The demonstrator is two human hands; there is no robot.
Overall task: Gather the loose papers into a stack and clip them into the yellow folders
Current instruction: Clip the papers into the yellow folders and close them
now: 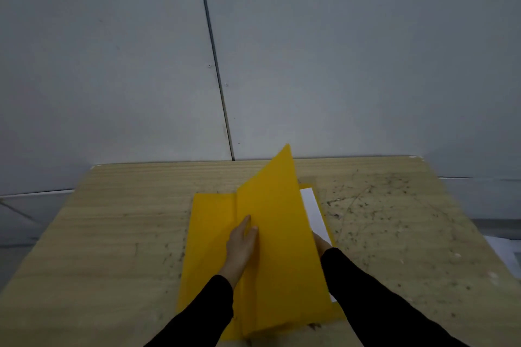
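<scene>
A yellow folder point(208, 236) lies on the wooden table in front of me. Its upper cover point(276, 222) stands tilted up, its top corner reaching past the table's far edge. My left hand point(242, 246) rests with straight fingers against the raised cover near the fold. My right hand point(321, 244) is mostly hidden behind the cover's right edge; only part of it shows above the black sleeve. A strip of white paper point(314, 213) shows inside the folder, to the right of the raised cover.
The wooden table point(112, 234) carries dark scuff marks on its right half point(394, 220). A grey panelled wall point(253, 51) rises just behind its far edge. Something white point(504, 251) lies beyond the table's right edge.
</scene>
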